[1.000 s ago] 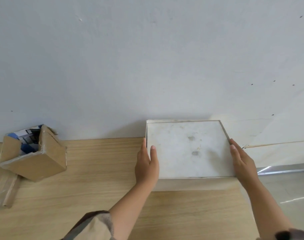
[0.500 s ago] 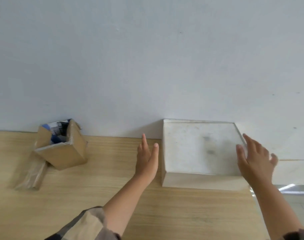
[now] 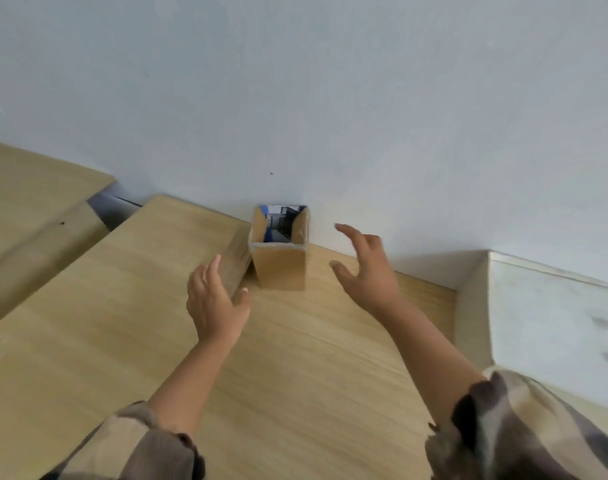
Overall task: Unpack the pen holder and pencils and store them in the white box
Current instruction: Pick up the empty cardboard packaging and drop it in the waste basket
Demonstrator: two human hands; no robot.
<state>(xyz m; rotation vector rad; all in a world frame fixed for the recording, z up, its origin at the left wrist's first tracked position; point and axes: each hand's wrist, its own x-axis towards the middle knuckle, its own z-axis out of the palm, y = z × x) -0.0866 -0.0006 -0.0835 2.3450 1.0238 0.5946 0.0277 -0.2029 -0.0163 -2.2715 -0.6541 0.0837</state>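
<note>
Just beyond left hand (image 3: 214, 303), open carton (image 3: 280, 266)

Brown cardboard carton (image 3: 281, 268), blue-white print inside; white box (image 3: 552, 327), grey smudges; light wood-grain table (image 3: 122, 323); camouflage sleeves (image 3: 524, 431).

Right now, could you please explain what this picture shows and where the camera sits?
No machine here: a person wears a wide-angle camera on the head, looking down at their own arms. The left hand and right hand are open, holding nothing, one either side of a small open cardboard box standing by the wall on the wooden table. Something printed blue and white shows inside. The white box sits at the right.
</note>
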